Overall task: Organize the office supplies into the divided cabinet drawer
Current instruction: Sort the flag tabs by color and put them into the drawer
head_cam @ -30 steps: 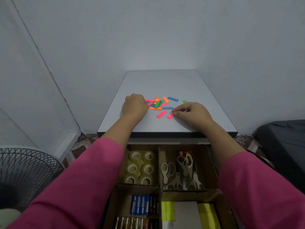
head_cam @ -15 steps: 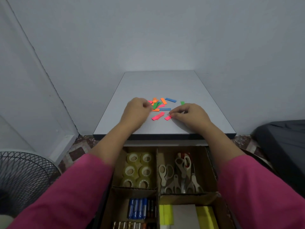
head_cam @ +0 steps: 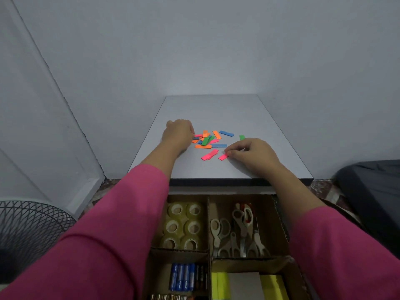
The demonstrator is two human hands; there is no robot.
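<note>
Drawer (head_cam: 279, 224) at bottom's mostly sorted, tape (head_cam: 184, 226), scissors (head_cam: 238, 230), batteries (head_cam: 184, 278) in; tabs (head_cam: 207, 140) mid-frame still on the surface (head_cam: 216, 111), right grip (head_cam: 252, 153) pinching a pink one (head_cam: 223, 156), left grip (head_cam: 178, 135) curled, contents hidden.

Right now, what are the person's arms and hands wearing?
Both arms wear long pink sleeves that stop short of the wrists. The left hand and right hand are bare: no gloves, rings or watch show.
</note>
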